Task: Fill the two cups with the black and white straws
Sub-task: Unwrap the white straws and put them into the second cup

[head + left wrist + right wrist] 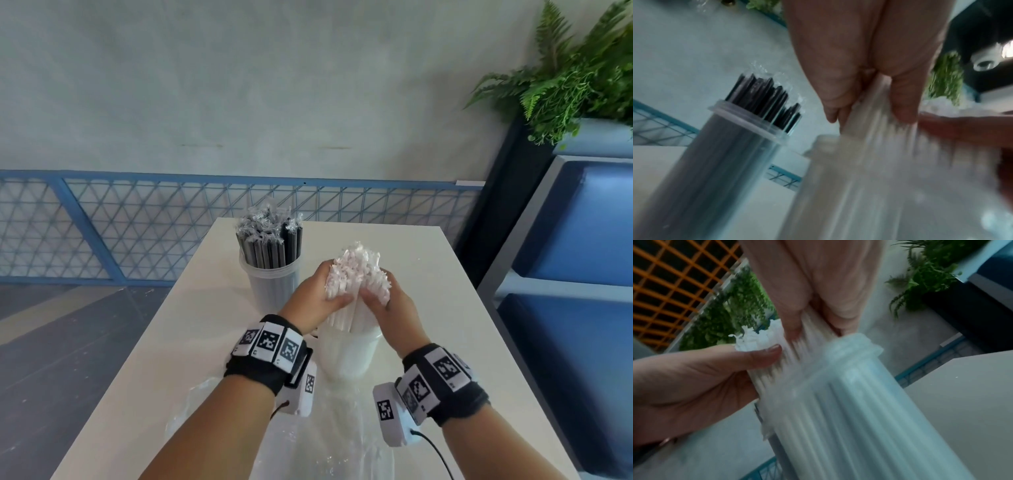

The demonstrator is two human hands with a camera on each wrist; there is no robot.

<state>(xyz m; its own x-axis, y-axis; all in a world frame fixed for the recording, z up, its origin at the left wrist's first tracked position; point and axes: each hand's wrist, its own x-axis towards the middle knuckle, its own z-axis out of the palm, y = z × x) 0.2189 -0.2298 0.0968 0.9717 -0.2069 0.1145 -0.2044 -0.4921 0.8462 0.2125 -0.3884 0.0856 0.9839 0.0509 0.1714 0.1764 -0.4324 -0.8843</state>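
A clear cup [274, 284] at the back of the white table [445, 274] holds the black straws [270, 246], wrapped ends up; the left wrist view shows the same cup [731, 146] and black straws [766, 100]. Nearer me, a second clear cup [349, 353] holds a thick bundle of white straws [356, 277]. My left hand [315, 301] grips the bundle from the left and my right hand [394, 305] grips it from the right, both just above the rim. In the right wrist view the white straws [797, 347] stand in the cup [859, 386].
Crumpled clear plastic wrapping [308, 428] lies on the table in front of the near cup. A blue mesh railing [137, 222] runs behind the table. A fern planter [565, 75] and blue shelving [575, 240] stand to the right.
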